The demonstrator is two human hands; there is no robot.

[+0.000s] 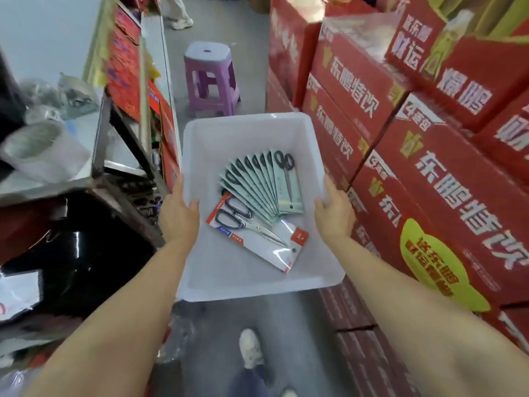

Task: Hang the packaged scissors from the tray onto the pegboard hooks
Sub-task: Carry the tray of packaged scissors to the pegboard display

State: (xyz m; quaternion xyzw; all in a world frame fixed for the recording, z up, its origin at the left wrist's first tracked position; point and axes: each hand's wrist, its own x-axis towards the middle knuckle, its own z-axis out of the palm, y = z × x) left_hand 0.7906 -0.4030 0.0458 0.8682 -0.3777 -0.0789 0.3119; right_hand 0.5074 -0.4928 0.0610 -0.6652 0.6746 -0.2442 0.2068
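White plastic tray [217, 144], light and stiff, sits between our left hand [178, 216] and right hand [333, 213], fingers curled over its side rims; slippery carded scissors [259, 193] fan inside, best pinched by their card tops

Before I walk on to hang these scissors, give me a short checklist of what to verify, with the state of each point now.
1. Left hand grips the tray rim: ok.
2. Right hand grips the opposite rim: ok.
3. Green-carded scissors fanned inside the tray, none over the edge: ok.
4. Red-and-white scissors pack lies flat inside: ok.
5. Aisle ahead free: not ok, a purple stool stands in it.
6. Pegboard hooks located: cannot tell, none in view.
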